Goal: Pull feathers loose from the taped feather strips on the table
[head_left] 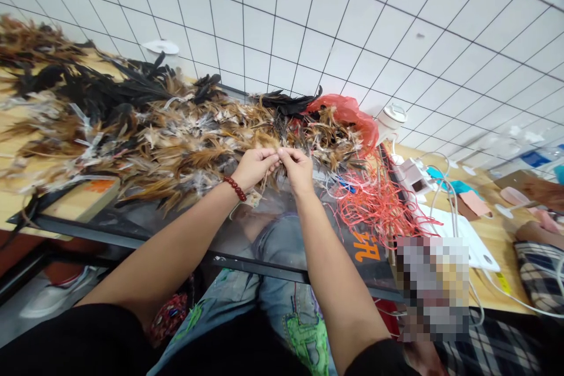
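At left, black feathers lie behind a heap of brown feathers whose long axis runs sideways. The left hand, nearer the heap's main mass, has it just beyond its fingers; thumb and finger are pinched together, meeting the right hand, pinched likewise. Whatever sits between the tips is too small to tell. Further right, tangled red string lies near the right hand, a red plastic bag beyond.
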The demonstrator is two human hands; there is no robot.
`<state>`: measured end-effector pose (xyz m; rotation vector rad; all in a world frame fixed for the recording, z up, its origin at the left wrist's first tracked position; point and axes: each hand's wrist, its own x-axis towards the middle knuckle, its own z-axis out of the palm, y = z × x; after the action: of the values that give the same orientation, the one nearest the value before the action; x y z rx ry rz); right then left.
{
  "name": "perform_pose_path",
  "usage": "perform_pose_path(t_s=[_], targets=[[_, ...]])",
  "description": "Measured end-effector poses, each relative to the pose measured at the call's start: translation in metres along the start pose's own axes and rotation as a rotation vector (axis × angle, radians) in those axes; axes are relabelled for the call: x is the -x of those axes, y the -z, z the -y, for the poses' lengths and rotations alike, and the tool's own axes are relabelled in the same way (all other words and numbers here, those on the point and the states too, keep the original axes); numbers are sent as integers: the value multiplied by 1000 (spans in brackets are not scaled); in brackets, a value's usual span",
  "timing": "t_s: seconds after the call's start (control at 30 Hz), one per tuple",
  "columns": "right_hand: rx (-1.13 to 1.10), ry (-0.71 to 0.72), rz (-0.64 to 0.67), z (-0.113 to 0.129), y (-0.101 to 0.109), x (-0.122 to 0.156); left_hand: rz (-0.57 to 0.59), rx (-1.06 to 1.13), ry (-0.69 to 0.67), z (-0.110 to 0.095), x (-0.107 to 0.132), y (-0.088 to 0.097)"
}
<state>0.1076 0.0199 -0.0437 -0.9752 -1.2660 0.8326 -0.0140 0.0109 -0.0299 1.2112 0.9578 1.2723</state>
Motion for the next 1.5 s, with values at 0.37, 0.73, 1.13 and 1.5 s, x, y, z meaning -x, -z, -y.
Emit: perform_pose_path(t_s=[0.37,0.73,1.13,1.5], targets=[[-183,-90,-285,-5,11,-12,263,55,179,-9,1,7],[-79,-65,-642,-14,40,-25,-399,-56,-137,-14,-13,23],[290,234,-49,26,5,4,45,-299,-368,-26,7,1],[656,124,33,48,26,-7,54,-8,-92,-3,4,-5]])
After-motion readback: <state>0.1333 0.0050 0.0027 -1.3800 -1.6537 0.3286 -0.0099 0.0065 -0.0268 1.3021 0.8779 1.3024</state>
